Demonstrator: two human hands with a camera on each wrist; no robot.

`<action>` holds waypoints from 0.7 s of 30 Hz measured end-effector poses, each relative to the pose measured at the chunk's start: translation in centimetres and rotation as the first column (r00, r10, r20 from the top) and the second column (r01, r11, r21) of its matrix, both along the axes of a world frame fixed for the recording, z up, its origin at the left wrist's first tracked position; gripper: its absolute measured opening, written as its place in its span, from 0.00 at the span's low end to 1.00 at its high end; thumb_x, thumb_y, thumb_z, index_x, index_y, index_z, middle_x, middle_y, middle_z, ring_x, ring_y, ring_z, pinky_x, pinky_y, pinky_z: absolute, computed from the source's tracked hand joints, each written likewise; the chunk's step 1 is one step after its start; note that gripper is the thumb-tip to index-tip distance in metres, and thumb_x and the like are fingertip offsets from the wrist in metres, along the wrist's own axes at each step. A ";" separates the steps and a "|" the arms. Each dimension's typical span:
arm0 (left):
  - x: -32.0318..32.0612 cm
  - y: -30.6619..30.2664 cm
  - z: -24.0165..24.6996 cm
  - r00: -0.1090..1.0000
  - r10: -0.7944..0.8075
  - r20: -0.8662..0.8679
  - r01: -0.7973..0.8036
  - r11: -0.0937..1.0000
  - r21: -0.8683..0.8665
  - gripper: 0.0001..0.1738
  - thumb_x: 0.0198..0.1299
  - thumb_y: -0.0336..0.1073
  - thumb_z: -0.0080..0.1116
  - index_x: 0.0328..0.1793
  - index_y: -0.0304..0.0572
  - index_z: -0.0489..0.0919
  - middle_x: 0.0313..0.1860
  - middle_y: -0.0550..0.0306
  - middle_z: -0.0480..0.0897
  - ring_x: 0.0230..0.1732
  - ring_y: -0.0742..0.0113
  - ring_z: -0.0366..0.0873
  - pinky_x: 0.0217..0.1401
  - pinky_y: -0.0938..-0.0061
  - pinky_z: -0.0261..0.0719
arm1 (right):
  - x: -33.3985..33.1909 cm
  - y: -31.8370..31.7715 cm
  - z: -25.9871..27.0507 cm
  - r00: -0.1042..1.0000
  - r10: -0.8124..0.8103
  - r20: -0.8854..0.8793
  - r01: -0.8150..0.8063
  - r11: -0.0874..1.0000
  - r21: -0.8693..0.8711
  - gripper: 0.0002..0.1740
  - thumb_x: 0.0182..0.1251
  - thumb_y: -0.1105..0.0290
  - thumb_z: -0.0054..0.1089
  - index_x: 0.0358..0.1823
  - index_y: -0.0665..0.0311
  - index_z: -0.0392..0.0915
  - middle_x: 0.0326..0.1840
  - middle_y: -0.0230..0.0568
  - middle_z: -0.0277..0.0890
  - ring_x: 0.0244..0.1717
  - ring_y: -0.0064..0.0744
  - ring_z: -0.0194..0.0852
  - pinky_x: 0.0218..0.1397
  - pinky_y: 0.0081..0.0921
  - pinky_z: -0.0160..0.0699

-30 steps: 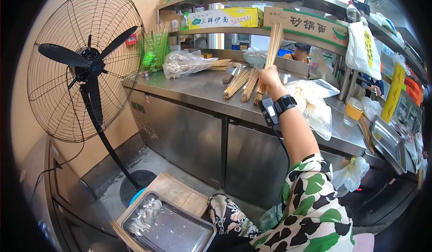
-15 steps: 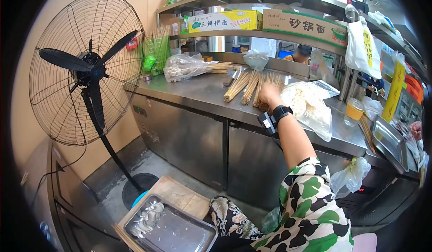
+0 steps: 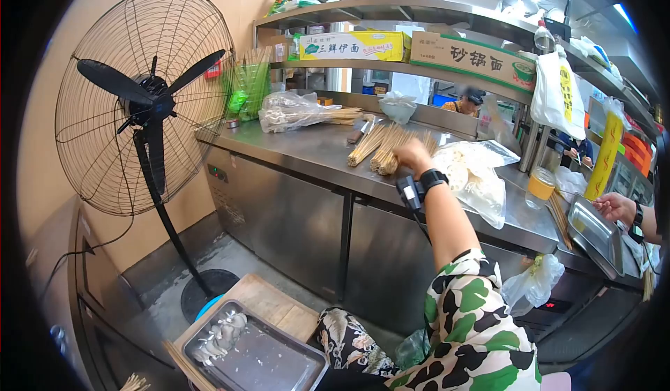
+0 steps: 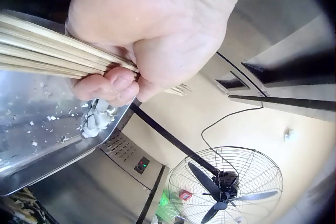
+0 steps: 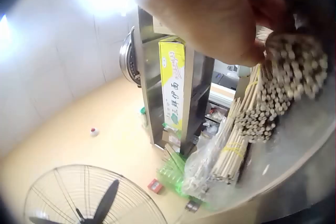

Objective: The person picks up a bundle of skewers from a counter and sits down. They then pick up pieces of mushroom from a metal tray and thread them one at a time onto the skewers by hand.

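Observation:
My right hand is low over the steel counter, its fingers curled round a bundle of wooden skewers. Other skewer bundles lie close beside it on its left, one tied with a yellow band. In the left wrist view my left hand grips a bunch of thin skewers, above a metal tray. Torn grey-white mushroom pieces lie at one end of that tray. The head view leaves my left hand out.
A clear bag of pale food sits right of my right hand. Behind are a bagged bundle, a bowl and a shelf with boxes. A standing fan is at left. Another person's hand appears at right.
My right hand has brought the raised, upright skewer bundle down to the counter among the others, and the bundles now lie closer together. Another person's hand has come in at the right.

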State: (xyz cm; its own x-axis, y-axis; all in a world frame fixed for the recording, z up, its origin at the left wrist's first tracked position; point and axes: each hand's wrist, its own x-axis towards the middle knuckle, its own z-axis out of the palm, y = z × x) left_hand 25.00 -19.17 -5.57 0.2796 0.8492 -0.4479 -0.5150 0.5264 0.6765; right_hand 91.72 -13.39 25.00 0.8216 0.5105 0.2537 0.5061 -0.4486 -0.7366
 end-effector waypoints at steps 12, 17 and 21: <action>-1.4 1.1 -3.2 0.985 -0.081 0.155 0.074 0.996 0.052 0.10 0.66 0.40 0.46 0.31 0.48 0.69 0.20 0.69 0.63 0.18 0.78 0.56 0.24 0.82 0.58 | -4.3 -2.0 -1.4 0.295 0.863 -0.410 0.358 0.298 0.885 0.06 0.63 0.71 0.45 0.35 0.65 0.61 0.27 0.40 0.67 0.20 0.30 0.66 0.22 0.26 0.74; -1.1 2.1 -5.4 0.990 -0.021 0.143 0.017 0.999 0.029 0.13 0.67 0.42 0.44 0.28 0.52 0.68 0.16 0.73 0.60 0.15 0.81 0.56 0.18 0.83 0.55 | -26.1 -3.1 -9.8 0.583 0.804 -0.117 -0.269 0.327 0.906 0.16 0.66 0.70 0.45 0.53 0.64 0.58 0.28 0.34 0.64 0.18 0.23 0.61 0.17 0.20 0.65; -1.9 2.8 -6.9 0.972 -0.093 0.214 0.097 0.995 -0.007 0.09 0.67 0.40 0.44 0.36 0.46 0.70 0.18 0.71 0.58 0.17 0.80 0.55 0.20 0.83 0.57 | -35.0 -4.1 -20.5 0.282 0.882 -0.377 -0.743 0.450 0.495 0.17 0.67 0.63 0.49 0.54 0.60 0.62 0.20 0.28 0.63 0.12 0.16 0.58 0.13 0.12 0.57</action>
State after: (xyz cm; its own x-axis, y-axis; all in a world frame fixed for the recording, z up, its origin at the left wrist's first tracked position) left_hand 23.11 -16.34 -12.45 0.4491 0.8071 -0.3834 -0.5937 0.5902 0.5469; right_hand 56.73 -17.48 4.52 0.0066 0.9899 0.1413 0.0295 0.1411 -0.9896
